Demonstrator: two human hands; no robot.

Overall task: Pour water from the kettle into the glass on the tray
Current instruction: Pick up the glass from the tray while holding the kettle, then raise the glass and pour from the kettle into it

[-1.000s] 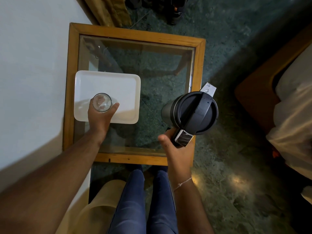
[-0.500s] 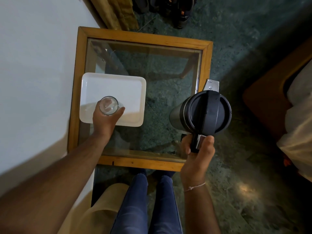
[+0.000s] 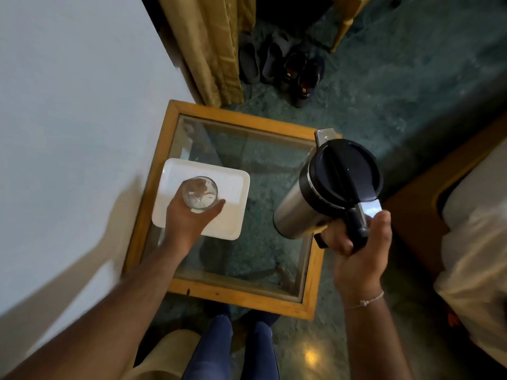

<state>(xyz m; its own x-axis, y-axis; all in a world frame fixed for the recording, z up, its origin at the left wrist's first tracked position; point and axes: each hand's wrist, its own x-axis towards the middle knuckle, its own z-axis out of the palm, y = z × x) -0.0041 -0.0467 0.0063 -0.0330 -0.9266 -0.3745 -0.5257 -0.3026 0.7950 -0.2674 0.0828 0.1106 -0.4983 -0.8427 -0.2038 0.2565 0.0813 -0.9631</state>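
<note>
A clear glass (image 3: 199, 194) is gripped by my left hand (image 3: 189, 219) over the near part of the white rectangular tray (image 3: 230, 185); whether its base rests on the tray I cannot tell. The steel kettle (image 3: 326, 193) with its black lid closed hangs in the air over the table's right side, tilted a little, its spout pointing away. My right hand (image 3: 356, 237) is closed around its black handle. The kettle stands well to the right of the glass, apart from it. No water is flowing.
The tray lies on a small glass-topped table with a wooden frame (image 3: 241, 298), hard against a pale wall (image 3: 68, 119). Shoes (image 3: 279, 67) and a curtain (image 3: 208, 48) lie beyond it. A bed's wooden edge (image 3: 428, 193) is at the right. My legs (image 3: 230, 349) are below.
The view has pulled back and tipped up, showing more floor. My right hand has lifted the kettle higher and turned it. The left hand keeps its hold on the glass.
</note>
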